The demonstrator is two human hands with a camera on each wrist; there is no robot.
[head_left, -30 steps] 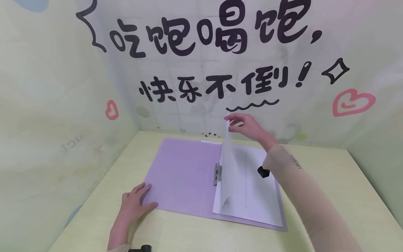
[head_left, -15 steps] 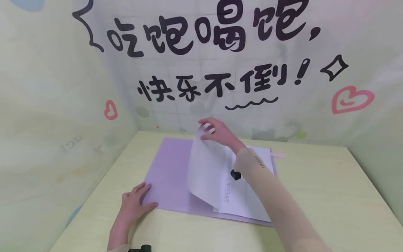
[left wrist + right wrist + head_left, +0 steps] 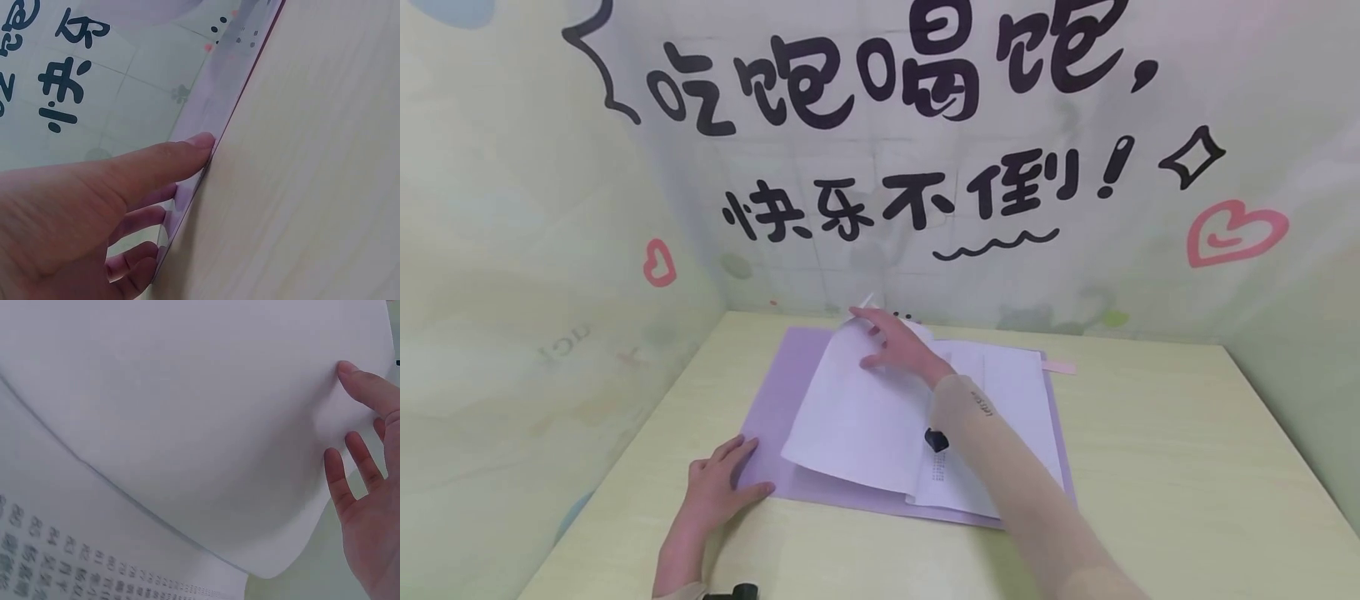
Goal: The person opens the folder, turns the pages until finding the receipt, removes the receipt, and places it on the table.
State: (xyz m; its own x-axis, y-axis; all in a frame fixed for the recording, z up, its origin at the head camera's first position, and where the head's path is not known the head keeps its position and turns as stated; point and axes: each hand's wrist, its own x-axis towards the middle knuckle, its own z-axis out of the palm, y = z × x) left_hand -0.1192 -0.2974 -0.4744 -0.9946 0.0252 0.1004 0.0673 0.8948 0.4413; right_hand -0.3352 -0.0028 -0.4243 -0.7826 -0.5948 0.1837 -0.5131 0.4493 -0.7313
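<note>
Sheets of white printed paper (image 3: pixel 1007 392) lay in an open lavender rectangular folder (image 3: pixel 767 417) near the far edge of the pale wood-grain worktop (image 3: pixel 1187 450). The right hand (image 3: pixel 902 346), loosely spread, touched one arched white sheet (image 3: pixel 850 425) over the folder's left half; apart, the left hand (image 3: pixel 718 485) rested splayed on the folder's near left corner.

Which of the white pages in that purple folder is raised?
The page the right hand touches, bowed up over the left half of the purple folder; the printed sheet on the right lies flat.
</note>
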